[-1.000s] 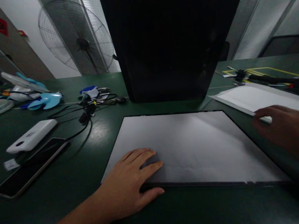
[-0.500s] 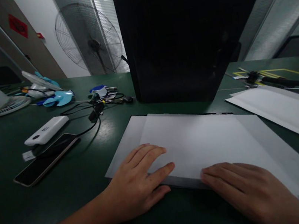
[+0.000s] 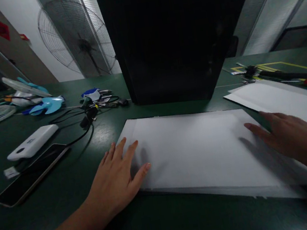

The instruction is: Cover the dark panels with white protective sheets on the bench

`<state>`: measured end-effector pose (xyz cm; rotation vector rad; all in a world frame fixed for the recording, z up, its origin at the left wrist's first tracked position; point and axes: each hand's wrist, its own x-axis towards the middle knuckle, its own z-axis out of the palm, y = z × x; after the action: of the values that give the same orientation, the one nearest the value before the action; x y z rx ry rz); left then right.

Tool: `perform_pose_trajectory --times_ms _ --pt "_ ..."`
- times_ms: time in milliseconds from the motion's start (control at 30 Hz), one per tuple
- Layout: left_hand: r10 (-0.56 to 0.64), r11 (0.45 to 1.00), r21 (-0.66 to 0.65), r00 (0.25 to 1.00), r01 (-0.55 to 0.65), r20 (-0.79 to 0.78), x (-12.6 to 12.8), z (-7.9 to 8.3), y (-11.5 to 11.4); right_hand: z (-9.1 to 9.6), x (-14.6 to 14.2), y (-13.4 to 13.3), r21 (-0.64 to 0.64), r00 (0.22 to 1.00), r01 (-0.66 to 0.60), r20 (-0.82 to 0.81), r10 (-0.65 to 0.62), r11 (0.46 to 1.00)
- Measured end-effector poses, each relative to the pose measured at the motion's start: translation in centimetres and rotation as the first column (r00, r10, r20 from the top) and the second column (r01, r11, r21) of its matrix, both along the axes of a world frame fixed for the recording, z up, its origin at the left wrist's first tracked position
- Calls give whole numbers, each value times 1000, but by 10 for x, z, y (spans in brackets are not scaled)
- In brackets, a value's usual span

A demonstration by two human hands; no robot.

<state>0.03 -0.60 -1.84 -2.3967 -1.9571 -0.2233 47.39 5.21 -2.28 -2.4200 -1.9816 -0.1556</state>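
White paper sheets [image 3: 193, 147] lie stacked on the dark green table in front of me, over something with a thin dark edge. My left hand [image 3: 117, 178] is at the stack's left side, fingers spread and holding nothing. Whether its fingertips touch the paper I cannot tell. Above the stack's right side hangs my right hand [image 3: 294, 132], its thumb and forefinger apart, casting a shadow on the paper. Its other fingers are partly hidden. Nothing shows between the thumb and forefinger.
More white sheets [image 3: 292, 102] lie at the right. A large black box-like panel [image 3: 174, 42] stands behind the stack. On the left are a white power bank [image 3: 32, 142], a phone [image 3: 32, 175], tangled cables [image 3: 87, 117] and blue fan blades [image 3: 48, 105]. A floor fan [image 3: 83, 44] stands beyond.
My left hand has moved left to the paper's side. My right hand has left the near edge, going up and right. The top sheet now lies more squarely over the stack.
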Motion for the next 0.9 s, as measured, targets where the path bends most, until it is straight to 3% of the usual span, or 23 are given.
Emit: perform_pose_trajectory --times_ms 100,333,500,667,900 --pt "-8 999 -32 1000 7 -5 2 -2 1 -5 14 7 -118 997 73 -24 -76 990" --pt "-27 998 -55 999 25 -29 8 4 -5 -5 -22 -11 -31 996 -28 -81 25 999" --pt "-32 994 -106 999 28 -31 11 6 -5 -9 -34 -22 -47 995 -49 -84 45 998" --pt "-94 995 -44 996 94 2 5 0 -3 2 -45 -28 -89 994 -39 -103 30 995" --pt "-107 994 -16 994 107 -21 3 -4 -1 10 -51 -29 -14 977 -72 -201 68 997"
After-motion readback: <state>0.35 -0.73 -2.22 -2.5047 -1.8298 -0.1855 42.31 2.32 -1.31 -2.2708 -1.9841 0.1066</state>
